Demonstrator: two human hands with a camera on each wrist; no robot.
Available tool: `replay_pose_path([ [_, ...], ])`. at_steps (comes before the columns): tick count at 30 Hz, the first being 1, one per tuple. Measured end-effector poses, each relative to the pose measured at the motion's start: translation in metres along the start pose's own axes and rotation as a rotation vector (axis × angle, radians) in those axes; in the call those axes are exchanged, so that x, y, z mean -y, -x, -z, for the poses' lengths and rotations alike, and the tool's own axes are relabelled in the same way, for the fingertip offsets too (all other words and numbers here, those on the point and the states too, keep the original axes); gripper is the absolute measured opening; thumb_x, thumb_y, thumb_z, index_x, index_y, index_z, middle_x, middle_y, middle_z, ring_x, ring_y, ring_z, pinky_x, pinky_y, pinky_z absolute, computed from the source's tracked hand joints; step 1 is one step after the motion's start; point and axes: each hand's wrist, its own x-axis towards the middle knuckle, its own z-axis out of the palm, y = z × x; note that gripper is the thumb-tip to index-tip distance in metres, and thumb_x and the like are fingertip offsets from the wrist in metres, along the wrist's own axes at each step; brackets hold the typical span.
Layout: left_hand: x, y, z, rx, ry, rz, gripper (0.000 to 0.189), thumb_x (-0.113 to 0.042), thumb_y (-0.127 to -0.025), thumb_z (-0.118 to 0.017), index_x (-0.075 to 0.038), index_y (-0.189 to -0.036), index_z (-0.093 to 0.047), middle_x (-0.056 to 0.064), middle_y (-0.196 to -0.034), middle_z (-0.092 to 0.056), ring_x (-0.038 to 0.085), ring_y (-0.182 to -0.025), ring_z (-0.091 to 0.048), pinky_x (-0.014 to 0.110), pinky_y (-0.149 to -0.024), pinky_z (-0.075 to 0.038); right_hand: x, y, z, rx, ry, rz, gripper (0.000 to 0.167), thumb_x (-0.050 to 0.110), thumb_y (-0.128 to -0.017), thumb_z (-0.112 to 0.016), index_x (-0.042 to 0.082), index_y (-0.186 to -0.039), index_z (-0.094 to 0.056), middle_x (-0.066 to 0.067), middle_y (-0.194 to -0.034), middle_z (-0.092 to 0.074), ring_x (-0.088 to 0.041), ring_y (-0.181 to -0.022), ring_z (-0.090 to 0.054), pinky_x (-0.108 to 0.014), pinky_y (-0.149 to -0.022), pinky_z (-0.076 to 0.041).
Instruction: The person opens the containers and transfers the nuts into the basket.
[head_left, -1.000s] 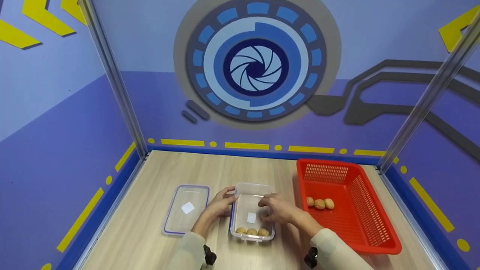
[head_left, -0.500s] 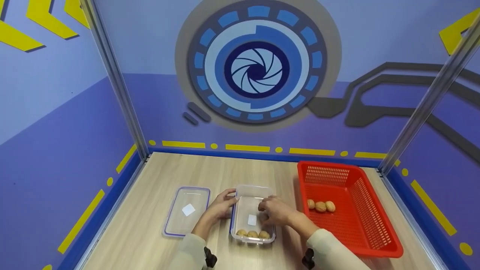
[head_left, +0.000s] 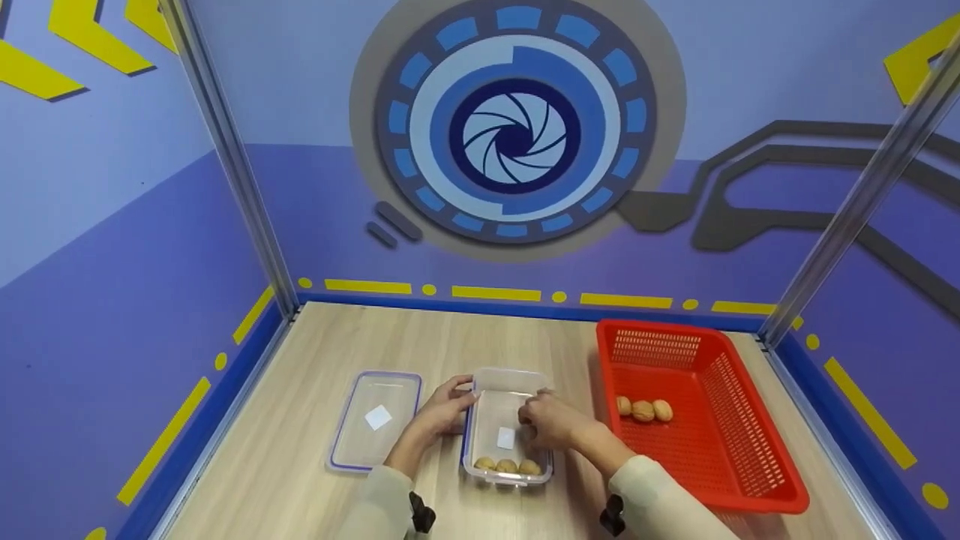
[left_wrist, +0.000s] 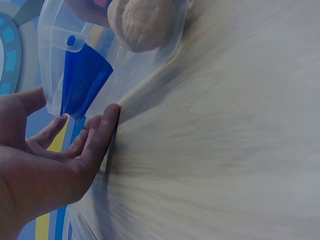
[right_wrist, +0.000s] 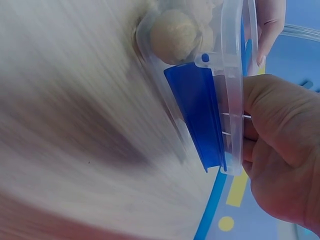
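Note:
A clear plastic food container (head_left: 487,405) with blue side clips stands mid-table. Three walnuts (head_left: 507,466) line its near end; one walnut (left_wrist: 142,22) shows large through the wall in the left wrist view. My left hand (head_left: 444,409) rests along the container's left side, thumb at the rim and fingers extended beside the blue clip (left_wrist: 82,80). My right hand (head_left: 559,421) reaches over the right wall with bent fingers inside. In the right wrist view, the right hand (right_wrist: 285,145) lies over the rim beside another blue clip (right_wrist: 197,110); I cannot tell whether its hidden fingertips hold anything.
A clear lid (head_left: 360,435) with a purple-blue edge and a white label lies left of the container. On the right stands a red plastic basket (head_left: 705,480) with three walnuts (head_left: 643,410) at its left side. Printed panels enclose the wooden table (head_left: 427,341).
My right hand's fingers have drawn closer together inside the container. The left hand stays against the wall, and the walnuts in container and basket keep their places.

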Motion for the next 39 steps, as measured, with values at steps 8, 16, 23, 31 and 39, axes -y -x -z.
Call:
replay_pose_path([
  [8,0.001,-0.002,-0.002,0.003,0.013,0.010,0.051,-0.012,-0.107,-0.061,0.000,-0.154,-0.045,0.027,-0.140,-0.057,0.048,-0.127,-0.060,0.051,-0.090,-0.060,-0.001,0.002,-0.003,-0.040,-0.008,0.018,0.013,0.000,-0.077,-0.083,0.005,-0.075,-0.072,0.005,-0.061,-0.059,-0.010,-0.057,-0.044,-0.041,-0.084,-0.046],
  [16,0.001,-0.002,-0.002,0.007,0.031,0.010,0.053,-0.014,-0.107,-0.062,0.000,-0.155,-0.044,0.026,-0.138,-0.057,0.047,-0.123,-0.062,0.051,-0.088,-0.061,0.001,0.001,-0.006,-0.050,0.002,-0.014,0.014,0.000,-0.077,-0.082,0.005,-0.073,-0.070,0.008,-0.059,-0.054,-0.010,-0.056,-0.042,-0.048,-0.095,-0.048],
  [23,0.001,-0.001,-0.003,0.012,0.009,-0.010,0.053,-0.015,-0.107,-0.062,0.002,-0.155,-0.044,0.027,-0.137,-0.059,0.049,-0.122,-0.063,0.053,-0.089,-0.061,-0.003,0.003,-0.011,-0.086,-0.072,-0.002,0.016,-0.002,-0.075,-0.081,0.005,-0.072,-0.067,0.013,-0.061,-0.041,-0.008,-0.058,-0.038,-0.054,-0.100,-0.048],
  [31,-0.001,0.002,-0.002,-0.011,0.021,0.024,0.054,-0.016,-0.107,-0.063,-0.001,-0.155,-0.044,0.024,-0.137,-0.058,0.046,-0.120,-0.064,0.050,-0.084,-0.062,-0.004,0.004,-0.018,-0.176,-0.079,0.014,0.015,0.003,-0.079,-0.082,0.007,-0.077,-0.067,0.005,-0.066,-0.056,-0.008,-0.065,-0.045,-0.045,-0.090,-0.049],
  [39,-0.002,0.002,-0.001,-0.007,0.044,0.041,0.053,-0.015,-0.107,-0.062,-0.003,-0.155,-0.045,0.023,-0.139,-0.058,0.044,-0.119,-0.065,0.046,-0.081,-0.063,0.002,0.005,-0.008,-0.212,-0.160,0.010,0.011,0.000,-0.085,-0.080,0.005,-0.093,-0.074,-0.005,-0.086,-0.068,-0.014,-0.080,-0.056,-0.029,-0.071,-0.052],
])
